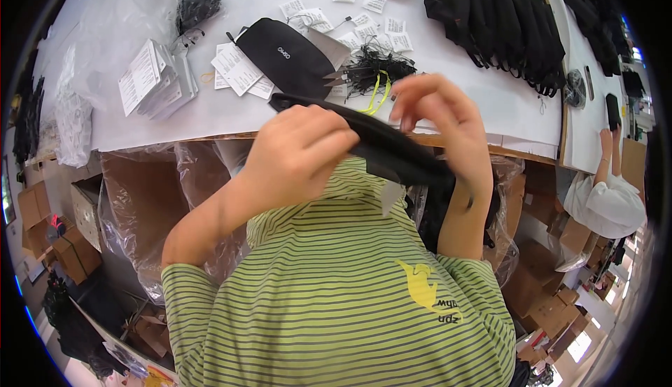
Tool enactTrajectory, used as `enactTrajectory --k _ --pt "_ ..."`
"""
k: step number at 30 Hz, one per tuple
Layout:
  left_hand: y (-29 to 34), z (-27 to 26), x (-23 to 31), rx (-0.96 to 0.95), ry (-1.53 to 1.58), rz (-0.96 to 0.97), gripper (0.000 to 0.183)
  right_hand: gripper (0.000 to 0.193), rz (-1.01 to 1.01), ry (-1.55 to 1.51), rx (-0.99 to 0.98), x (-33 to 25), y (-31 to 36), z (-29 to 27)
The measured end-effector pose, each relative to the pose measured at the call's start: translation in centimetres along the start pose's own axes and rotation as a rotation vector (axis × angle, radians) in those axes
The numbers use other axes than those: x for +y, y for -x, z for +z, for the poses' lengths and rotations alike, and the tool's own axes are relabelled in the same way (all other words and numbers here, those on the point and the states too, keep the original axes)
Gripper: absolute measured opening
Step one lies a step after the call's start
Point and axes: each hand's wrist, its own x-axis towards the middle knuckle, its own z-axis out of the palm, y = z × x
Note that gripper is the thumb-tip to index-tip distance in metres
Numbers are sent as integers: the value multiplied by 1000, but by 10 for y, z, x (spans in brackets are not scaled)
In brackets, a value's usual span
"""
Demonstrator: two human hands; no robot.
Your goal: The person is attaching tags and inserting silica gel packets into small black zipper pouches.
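Observation:
My left hand (297,150) is closed around the upper edge of a black fabric pouch (399,150), held tilted in front of my chest at the table edge. A small white tag (390,196) hangs below the pouch. Over the pouch's right part is my right hand (444,110), fingers bent and apart, with nothing visible between them. Just beyond lie a tangle of black strings (378,65) and a yellow looped handle (379,94), with metal blades near it. Another black pouch (287,58) with a pale logo rests flat on the table.
Printed white tags (238,68) and a stack of cards (157,79) lie on the white table (210,124). A row of black pouches (500,26) fills the far right. Clear plastic bags (133,9) cover the far left. Plastic-lined boxes (143,205) stand below. A co-worker (605,201) is at right.

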Motion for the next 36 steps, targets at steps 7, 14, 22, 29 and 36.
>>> enactTrajectory --k 7,14,22,29,36 --pt "12 -3 -13 82 364 -548 17 81 250 -13 -69 75 22 -9" --pt "32 -18 -24 65 314 -760 22 87 107 -284 -76 68 20 -25" --pt "53 -41 -26 -212 274 -807 22 24 136 126 327 44 12 -69" --pt "46 -22 -17 -364 312 -544 19 22 69 -1373 269 75 -25 -41" --pt "41 -18 -12 -380 267 -497 18 27 233 -1286 34 89 -35 -15"
